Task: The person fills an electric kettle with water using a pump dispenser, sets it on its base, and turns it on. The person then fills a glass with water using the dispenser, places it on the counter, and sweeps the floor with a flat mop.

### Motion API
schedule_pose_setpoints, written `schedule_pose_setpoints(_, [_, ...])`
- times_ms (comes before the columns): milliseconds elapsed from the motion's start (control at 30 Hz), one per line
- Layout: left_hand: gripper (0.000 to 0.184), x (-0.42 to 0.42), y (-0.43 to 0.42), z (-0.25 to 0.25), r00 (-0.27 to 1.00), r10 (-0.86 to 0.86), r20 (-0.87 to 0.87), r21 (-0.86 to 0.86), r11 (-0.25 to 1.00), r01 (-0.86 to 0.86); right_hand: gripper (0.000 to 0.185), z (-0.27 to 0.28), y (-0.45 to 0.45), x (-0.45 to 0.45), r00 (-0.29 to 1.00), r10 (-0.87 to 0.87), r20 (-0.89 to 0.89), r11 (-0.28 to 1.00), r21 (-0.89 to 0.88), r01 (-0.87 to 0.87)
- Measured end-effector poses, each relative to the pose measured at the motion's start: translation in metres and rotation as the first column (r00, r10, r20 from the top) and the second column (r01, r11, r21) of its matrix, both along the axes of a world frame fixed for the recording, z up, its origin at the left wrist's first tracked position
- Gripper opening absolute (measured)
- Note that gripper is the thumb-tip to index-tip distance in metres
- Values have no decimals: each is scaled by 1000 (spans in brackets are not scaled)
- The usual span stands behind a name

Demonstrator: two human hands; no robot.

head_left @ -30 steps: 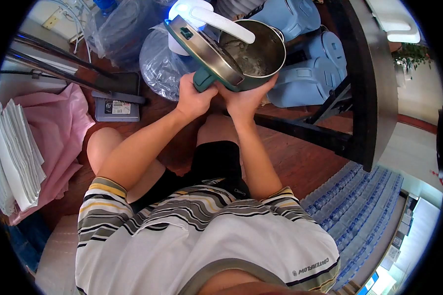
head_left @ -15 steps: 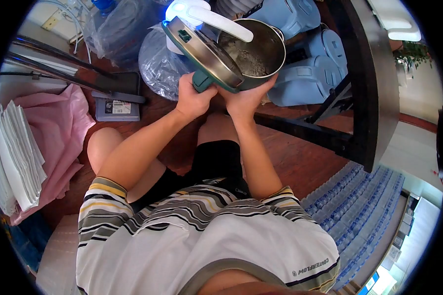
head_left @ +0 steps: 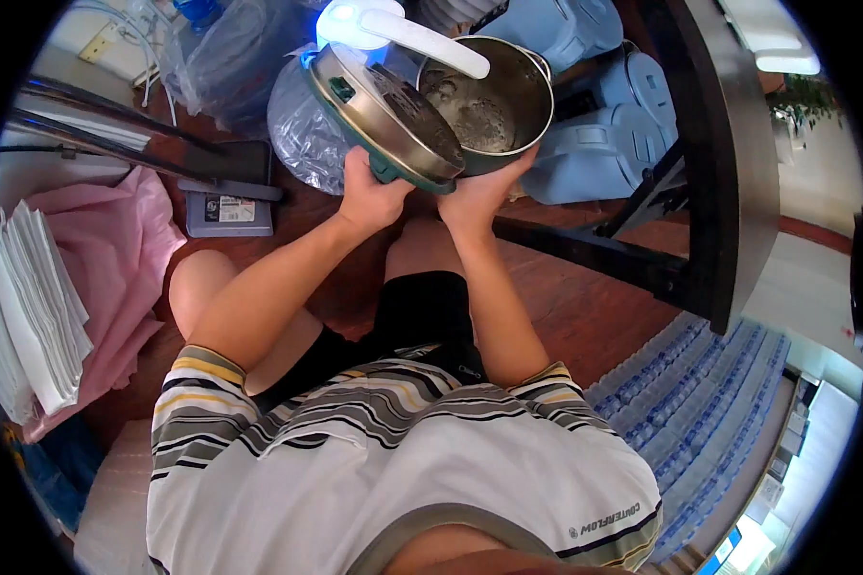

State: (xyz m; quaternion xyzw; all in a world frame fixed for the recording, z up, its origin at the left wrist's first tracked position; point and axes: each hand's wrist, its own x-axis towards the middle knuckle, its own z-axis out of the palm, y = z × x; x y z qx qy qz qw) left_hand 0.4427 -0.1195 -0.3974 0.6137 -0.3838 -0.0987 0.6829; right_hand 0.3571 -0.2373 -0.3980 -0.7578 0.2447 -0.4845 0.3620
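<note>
My left hand (head_left: 374,196) is closed on the green rim of a steel lid (head_left: 379,105). The lid is tilted, its dark underside partly facing the pot. My right hand (head_left: 481,196) is wrapped around the lower side of a steel pot (head_left: 532,105), just right of the lid. Rippled, bubbly water (head_left: 479,123) shows inside the pot. Over its opening reaches the white spout of a water pump (head_left: 431,43), whose head glows blue. A plastic-wrapped water bottle (head_left: 302,129) stands below the pump. The fingers under the pot are partly hidden.
Several light-blue jugs (head_left: 604,149) stand to the right, beside a black table frame (head_left: 700,192). A plastic-wrapped bundle of bottles (head_left: 690,412) lies at lower right. On the left are a pink bag (head_left: 129,268), white folded sheets (head_left: 43,307) and a grey box (head_left: 228,216).
The lid has turned and shifted slightly left and down, so more of its underside shows. My left hand has moved with it. The water surface in the pot looks more bubbly.
</note>
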Motion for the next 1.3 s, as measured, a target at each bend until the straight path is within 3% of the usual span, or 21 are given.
schedule_pose_setpoints(800, [11, 1, 0, -7, 998, 33, 62, 17, 999, -34, 134, -8, -2, -2, 1000, 11, 4, 1000, -15, -11])
schedule_pose_setpoints(1000, [11, 0, 0, -5, 1000, -2, -27, -22, 1000, 1, 134, -9, -2, -2, 1000, 8, 9, 999, -36, -7])
schedule_pose_setpoints(1200, [11, 4, 1, -11, 998, 6, 56, 62, 998, -9, 134, -8, -1, -2, 1000, 10, 17, 999, -32, -10])
schedule_pose_setpoints(1267, [11, 2, 0, -11, 950, -82, -300, 14, 996, 90, 134, -5, 0, -3, 1000, 0, -20, 1000, -24, -1])
schedule_pose_setpoints(1300, [11, 2, 1, -10, 950, -83, -300, 14, 996, 92, 134, -6, 1, -3, 1000, -1, -20, 1000, -24, 1])
